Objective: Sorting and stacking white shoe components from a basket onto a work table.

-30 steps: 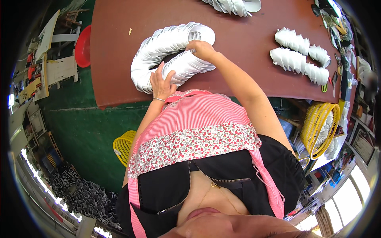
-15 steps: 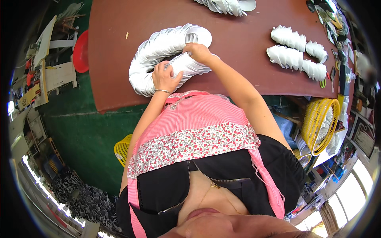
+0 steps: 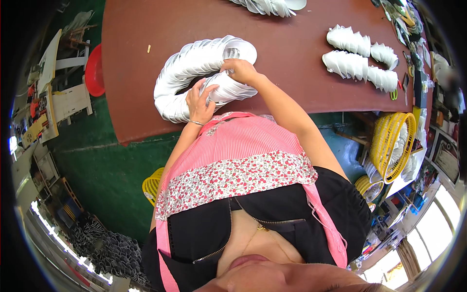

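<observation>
A long stack of nested thin white pieces [image 3: 177, 70] lies on the brown table, bent in a U whose two ends point right. On its near arm rests my left hand [image 3: 199, 103], open, with thumb and fingers apart against the pieces. My right hand [image 3: 239, 71] is closed at the right end of this near arm, its fingertips bent in on the edge of the pieces. Those fingertips are partly hidden, so how many pieces they hold cannot be made out.
More white stacks [image 3: 348, 65] lie to the right, and another [image 3: 267, 6] at the far edge. Green-handled scissors [image 3: 394, 94] are near the right edge. Below stands a yellow basket [image 3: 374, 151] with white pieces; a red basin [image 3: 94, 70] is left of the table [image 3: 131, 107].
The view has shifted slightly. My left thumb and fingers have spread further apart, and the gap between the stack's two arms looks wider. My right hand keeps its place at the end.
</observation>
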{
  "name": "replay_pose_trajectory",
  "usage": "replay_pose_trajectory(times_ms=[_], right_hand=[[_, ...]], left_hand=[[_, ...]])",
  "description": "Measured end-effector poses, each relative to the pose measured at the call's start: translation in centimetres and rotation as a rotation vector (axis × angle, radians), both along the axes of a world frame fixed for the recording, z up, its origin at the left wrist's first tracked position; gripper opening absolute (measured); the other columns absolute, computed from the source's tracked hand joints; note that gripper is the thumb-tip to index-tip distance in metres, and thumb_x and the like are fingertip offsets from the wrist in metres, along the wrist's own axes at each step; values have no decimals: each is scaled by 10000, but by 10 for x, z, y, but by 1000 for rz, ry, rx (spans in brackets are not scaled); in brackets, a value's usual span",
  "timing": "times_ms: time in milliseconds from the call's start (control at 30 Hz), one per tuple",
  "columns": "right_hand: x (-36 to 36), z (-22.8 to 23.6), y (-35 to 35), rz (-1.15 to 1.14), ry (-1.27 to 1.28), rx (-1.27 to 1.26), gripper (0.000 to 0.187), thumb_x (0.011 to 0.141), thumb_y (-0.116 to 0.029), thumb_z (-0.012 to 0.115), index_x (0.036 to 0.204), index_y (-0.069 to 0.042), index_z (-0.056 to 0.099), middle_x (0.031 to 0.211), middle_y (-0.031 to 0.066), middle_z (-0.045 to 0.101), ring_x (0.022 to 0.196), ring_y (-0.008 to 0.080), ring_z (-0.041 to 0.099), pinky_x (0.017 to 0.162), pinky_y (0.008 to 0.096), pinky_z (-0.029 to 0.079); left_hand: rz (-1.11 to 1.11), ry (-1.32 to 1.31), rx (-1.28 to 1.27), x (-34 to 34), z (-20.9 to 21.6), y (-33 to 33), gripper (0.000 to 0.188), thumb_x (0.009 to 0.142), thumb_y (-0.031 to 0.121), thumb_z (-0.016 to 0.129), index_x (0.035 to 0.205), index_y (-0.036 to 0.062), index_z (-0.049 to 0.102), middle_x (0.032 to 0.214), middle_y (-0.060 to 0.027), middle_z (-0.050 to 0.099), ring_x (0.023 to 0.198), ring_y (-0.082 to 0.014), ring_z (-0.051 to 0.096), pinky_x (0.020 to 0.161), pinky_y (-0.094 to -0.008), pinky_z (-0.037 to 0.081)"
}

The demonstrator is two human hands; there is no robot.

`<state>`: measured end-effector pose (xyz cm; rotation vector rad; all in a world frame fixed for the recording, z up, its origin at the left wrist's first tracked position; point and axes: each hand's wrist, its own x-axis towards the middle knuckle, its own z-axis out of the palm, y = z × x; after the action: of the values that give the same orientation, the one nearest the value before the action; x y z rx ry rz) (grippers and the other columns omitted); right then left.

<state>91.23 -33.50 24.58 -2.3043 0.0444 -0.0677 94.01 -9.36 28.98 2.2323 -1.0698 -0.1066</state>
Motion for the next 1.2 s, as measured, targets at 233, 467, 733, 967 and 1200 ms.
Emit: replay_pose_trajectory(times_ms=[233,467,733,967,1200], right_hand=[[7,-5,-6,77,67,10,256,737,-67,699,964,-175,743,1056,43,708,1079,304,648,916,426,513],[3,-16,-4,28,-7,25,249,734,-69,710,963,-165,730,1051,36,700,1095,291,641,938,419,508],[0,-8,0,14,31,-11,286,734,-74,729,996,-188,736,1210,104,691,1178,314,620,988,422,502],[-2,-8,-4,17,40,7,297,733,-82,731,1009,-192,739,1262,129,673,1205,320,610,1006,423,496],[8,-13,-3,93,-6,-52,286,738,-138,704,1012,-214,734,1259,80,680,1190,281,618,941,425,531]], left_hand=[[-31,58,-28,3,-3,3,502,732,145,605,1222,245,652,1386,-120,500,1228,-327,495,1055,-486,326],[-130,-1,71,12,16,-6,491,714,115,631,1194,219,631,1417,-156,461,1134,-359,548,962,-478,434],[-166,-47,109,15,19,-10,320,767,226,726,1076,180,658,1384,-178,485,1084,-375,569,910,-470,478],[22,-85,75,5,11,-41,400,785,422,800,881,84,609,1262,-189,561,1102,-372,578,903,-462,480],[99,-7,20,8,16,-32,592,763,377,803,1217,95,546,1306,-198,536,1211,-382,514,999,-493,408]])
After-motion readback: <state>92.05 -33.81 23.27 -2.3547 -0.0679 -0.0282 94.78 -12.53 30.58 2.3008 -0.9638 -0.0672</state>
